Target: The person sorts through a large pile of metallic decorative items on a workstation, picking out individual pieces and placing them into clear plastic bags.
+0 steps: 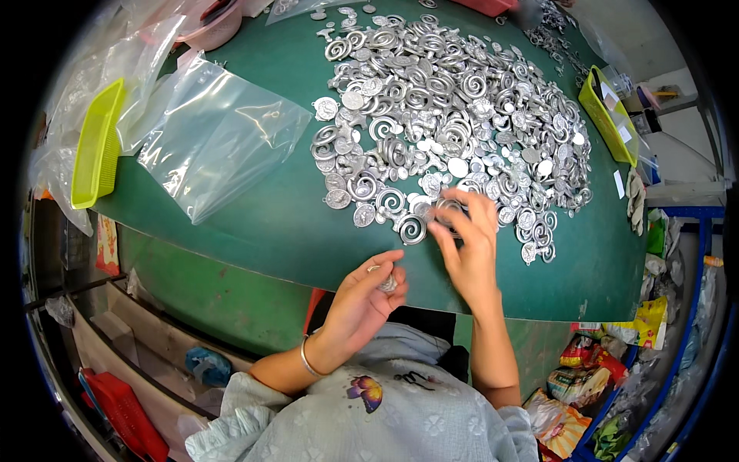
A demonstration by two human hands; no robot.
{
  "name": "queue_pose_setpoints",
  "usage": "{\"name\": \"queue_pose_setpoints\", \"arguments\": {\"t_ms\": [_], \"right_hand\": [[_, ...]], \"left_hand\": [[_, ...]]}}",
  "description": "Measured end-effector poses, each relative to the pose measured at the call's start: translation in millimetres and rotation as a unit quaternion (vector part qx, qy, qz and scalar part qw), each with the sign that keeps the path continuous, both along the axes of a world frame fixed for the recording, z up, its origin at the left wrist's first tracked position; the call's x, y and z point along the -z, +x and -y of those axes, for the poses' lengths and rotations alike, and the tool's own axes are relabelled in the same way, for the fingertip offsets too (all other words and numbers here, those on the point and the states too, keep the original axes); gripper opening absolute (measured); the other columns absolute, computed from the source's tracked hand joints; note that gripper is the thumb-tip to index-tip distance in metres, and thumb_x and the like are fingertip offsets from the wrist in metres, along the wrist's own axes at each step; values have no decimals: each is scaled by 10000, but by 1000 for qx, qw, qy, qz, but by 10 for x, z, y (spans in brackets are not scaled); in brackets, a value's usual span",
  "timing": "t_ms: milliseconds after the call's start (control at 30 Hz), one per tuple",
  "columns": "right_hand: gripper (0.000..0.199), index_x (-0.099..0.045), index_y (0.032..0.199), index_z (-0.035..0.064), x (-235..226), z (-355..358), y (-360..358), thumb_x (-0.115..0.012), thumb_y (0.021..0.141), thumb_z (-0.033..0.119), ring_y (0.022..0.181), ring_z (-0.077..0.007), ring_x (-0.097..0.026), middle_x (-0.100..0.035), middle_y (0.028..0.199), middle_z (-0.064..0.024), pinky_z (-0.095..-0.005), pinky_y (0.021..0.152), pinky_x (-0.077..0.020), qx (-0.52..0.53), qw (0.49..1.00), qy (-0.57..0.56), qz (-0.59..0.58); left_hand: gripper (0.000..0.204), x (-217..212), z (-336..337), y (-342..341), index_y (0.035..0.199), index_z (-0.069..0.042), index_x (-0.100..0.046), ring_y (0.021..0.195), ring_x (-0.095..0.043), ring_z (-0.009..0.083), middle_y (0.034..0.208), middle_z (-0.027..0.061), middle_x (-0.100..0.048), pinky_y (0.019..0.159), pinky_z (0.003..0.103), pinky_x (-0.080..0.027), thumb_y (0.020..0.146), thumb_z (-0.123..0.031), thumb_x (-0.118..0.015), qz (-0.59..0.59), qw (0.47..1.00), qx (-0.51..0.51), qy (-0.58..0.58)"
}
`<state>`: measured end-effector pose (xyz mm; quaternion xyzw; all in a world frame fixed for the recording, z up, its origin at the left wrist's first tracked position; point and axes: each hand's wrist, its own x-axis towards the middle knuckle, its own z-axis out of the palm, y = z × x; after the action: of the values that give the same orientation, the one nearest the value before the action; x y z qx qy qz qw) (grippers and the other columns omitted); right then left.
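Close to the near table edge, my left hand (356, 302) is curled around a few silver medal charms (386, 282), held by the thumb and bent fingers. My right hand (473, 250) reaches over the near edge of a big heap of silver metal charms (431, 100), mostly spirals and round medals. Its thumb and fingers are bent and apart beside a spiral charm, slightly blurred, with no piece clearly gripped. A spiral charm (412, 229) lies just left of the right hand, and a round medal (364, 215) is farther left.
The heap sits on a dark green table (254, 246). A clear plastic bag (223, 138) lies flat at left, near a yellow-green basket (100, 146). Another yellow-green basket (608, 119) stands at the right edge, close to a cloth glove (636, 202). A pink basin (212, 27) is far left.
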<state>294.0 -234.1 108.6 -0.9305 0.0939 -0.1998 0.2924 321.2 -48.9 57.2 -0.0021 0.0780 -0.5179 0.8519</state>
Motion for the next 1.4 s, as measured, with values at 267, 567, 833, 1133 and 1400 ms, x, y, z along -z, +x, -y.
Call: {"name": "queue_pose_setpoints", "arguments": {"t_ms": [267,567,833,1133,1400], "right_hand": [[183,-605,802,35,222,127,-1,-738,678,61,1130,-304,-478,-568,1174,-71,-427,939,-321,-34,997,-65,-7],[205,-612,844,57,97,15,54,-738,689,102,1166,-317,-457,-567,1151,-89,-478,980,-279,-11,997,-82,-10],[199,-636,850,41,-144,-165,-165,-737,678,32,951,-259,-575,-628,905,-78,-380,856,-390,-131,988,85,-4],[133,-641,840,34,184,151,356,-700,753,114,877,-252,-520,-601,884,-62,-418,865,-323,51,981,-185,13],[96,-631,800,43,-207,-37,-29,-695,760,104,919,-241,-538,-618,901,-60,-364,846,-354,-68,994,84,-35]], "left_hand": [[403,-435,54,24,1308,55,-431,1175,-528,318,1219,229,-558,995,399,-430,929,-68,-490,100,962,41,252],[441,-417,9,29,1356,30,-383,1241,-470,342,1343,208,-463,1025,439,-402,948,-119,-459,88,965,61,241],[368,-314,48,48,1284,25,-470,1085,-567,253,1208,140,-556,965,397,-451,963,-155,-462,-9,989,4,150],[363,-209,35,25,1285,-18,-475,875,-534,170,1103,77,-567,716,289,-469,950,-155,-499,49,990,49,123],[363,-578,192,125,1296,-57,-479,772,-497,138,1072,80,-574,565,234,-411,960,-194,-499,-6,953,25,302]]}}
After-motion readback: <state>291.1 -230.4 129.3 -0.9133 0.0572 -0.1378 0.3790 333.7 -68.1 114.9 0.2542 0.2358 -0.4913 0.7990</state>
